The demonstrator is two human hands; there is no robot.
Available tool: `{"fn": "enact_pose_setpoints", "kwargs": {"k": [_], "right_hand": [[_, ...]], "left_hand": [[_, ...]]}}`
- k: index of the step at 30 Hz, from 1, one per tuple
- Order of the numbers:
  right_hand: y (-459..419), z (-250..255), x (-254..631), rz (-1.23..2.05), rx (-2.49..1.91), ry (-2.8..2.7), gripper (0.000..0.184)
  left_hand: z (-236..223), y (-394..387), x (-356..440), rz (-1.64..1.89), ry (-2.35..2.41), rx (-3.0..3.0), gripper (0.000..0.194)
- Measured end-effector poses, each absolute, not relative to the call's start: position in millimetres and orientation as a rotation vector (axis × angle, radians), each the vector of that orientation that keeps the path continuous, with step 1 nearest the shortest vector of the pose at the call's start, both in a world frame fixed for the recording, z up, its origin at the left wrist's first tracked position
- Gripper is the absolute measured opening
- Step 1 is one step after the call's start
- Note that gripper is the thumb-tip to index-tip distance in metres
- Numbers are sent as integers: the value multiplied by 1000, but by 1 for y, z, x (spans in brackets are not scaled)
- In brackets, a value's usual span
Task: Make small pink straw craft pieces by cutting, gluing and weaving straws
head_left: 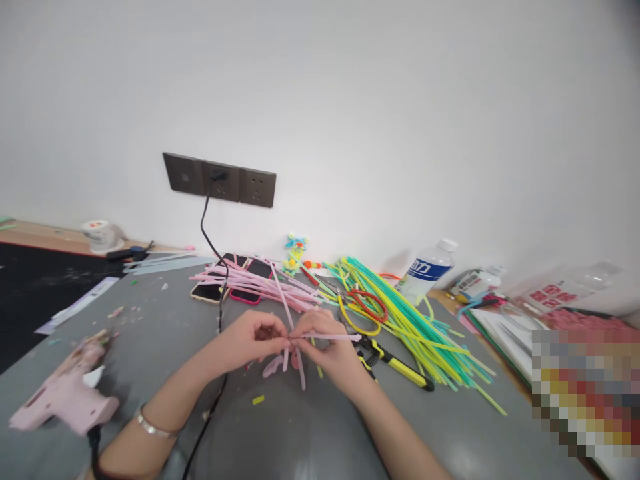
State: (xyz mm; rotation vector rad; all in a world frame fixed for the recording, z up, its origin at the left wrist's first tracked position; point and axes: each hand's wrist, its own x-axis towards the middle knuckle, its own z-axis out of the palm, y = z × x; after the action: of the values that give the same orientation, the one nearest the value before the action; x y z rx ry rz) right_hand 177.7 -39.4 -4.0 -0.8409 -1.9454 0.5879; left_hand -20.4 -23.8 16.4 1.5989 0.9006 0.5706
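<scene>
My left hand and my right hand meet above the middle of the grey table. Both pinch pale pink pipe cleaners that cross between the fingertips. One strand points right across my right hand, another slants up and away, and short ends hang down. Just under the fingers lies a pale pink looped piece. Beyond my hands rests a bundle of pink pipe cleaners on some phones. Nearest my right hand are yellow-and-black pliers.
Green and yellow pipe cleaners spread at the right, with red-and-yellow-handled scissors. A pink glue gun lies left. Its black cord crosses the table. A bottle stands by the wall, near a small colourful figure.
</scene>
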Motion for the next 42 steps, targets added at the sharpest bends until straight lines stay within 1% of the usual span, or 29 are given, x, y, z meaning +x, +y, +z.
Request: {"fn": "enact_pose_setpoints", "kwargs": {"k": [5,10,17,28,31,32,35,37,42], "right_hand": [[-41,-2,178,605,-845,-1936,13],[-44,0,177,564,-852,-1929,15],[-46,-1,175,370,-825,-1959,13],[-53,-9,166,120,-890,-1965,19],[-55,-11,161,59,-912,-1970,27],[-55,-12,160,43,-919,-1958,26],[-55,-11,162,30,-924,-1907,13],[-54,-9,166,48,-905,-1884,8],[-46,-7,179,161,-838,-1805,8]], "left_hand": [[16,-26,-20,612,882,1564,27],[15,-26,-16,688,861,1470,32],[10,-26,-9,871,887,1333,36],[4,-29,2,1105,964,1022,43],[3,-29,2,1083,951,967,44],[3,-29,2,1065,942,961,44],[3,-30,1,1033,897,956,44],[3,-29,0,1012,858,961,43],[6,-30,-4,834,781,1026,40]]}}
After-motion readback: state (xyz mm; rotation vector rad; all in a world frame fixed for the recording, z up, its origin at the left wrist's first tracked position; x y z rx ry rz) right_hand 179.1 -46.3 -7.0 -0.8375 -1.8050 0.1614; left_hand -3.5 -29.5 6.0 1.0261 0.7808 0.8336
